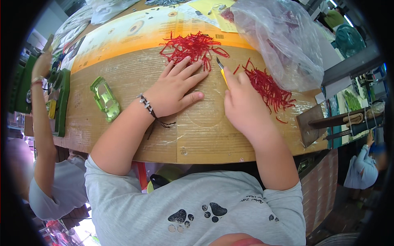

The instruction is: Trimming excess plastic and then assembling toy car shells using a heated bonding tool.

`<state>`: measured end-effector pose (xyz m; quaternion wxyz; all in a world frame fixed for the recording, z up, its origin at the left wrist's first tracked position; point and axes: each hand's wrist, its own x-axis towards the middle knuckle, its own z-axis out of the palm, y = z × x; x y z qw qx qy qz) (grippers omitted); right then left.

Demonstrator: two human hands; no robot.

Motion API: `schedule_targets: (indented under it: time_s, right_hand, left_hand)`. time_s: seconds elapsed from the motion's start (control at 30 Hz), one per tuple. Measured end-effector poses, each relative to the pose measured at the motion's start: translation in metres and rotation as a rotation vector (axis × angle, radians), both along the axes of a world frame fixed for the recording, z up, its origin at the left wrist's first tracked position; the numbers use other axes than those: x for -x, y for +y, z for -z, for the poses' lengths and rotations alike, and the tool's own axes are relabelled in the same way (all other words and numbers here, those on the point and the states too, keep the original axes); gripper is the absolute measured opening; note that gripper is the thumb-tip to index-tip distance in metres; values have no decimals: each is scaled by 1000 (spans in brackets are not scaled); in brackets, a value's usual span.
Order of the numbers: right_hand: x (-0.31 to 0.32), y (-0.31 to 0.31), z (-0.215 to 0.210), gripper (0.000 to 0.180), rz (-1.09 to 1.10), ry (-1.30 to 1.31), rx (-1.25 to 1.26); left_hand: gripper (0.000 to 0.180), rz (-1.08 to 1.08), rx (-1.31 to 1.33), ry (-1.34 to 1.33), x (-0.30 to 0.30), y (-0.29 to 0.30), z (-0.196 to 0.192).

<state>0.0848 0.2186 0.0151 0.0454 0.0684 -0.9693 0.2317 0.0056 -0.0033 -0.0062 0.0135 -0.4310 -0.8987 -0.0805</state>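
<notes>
Cardboard (213, 143) is lying under the far red heap (191, 45), perhaps as protection, while the left hand (174, 88) is resting wide-spread at the heap's near edge, seemingly steadying it, and the right hand (242, 96) is gripping a yellow knife (223, 76) at the heap's near right

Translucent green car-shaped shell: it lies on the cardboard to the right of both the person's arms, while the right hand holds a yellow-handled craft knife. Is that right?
Not quite: in the head view, the car-shaped shell lies on the cardboard left of both arms. The right hand does hold the yellow-handled craft knife.
</notes>
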Motion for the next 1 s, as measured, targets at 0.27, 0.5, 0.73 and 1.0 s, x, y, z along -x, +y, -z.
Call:
schedule_targets:
  time_s: [0.27,0.5,0.73,1.0]
  right_hand:
    - [-9,-12,-6,64,196,-212,-399]
    - [-10,1,-14,64,299,-191,-349]
    - [-8,-3,-18,61,280,-148,-273]
    - [1,0,-15,61,326,-189,-288]
  left_hand:
    - [63,3,10,-32,0,1,-4]
    - [64,-6,34,-40,-1,1,-5]
    - [64,1,27,-40,-1,2,-4]
    - [64,1,34,-29,0,0,-4]
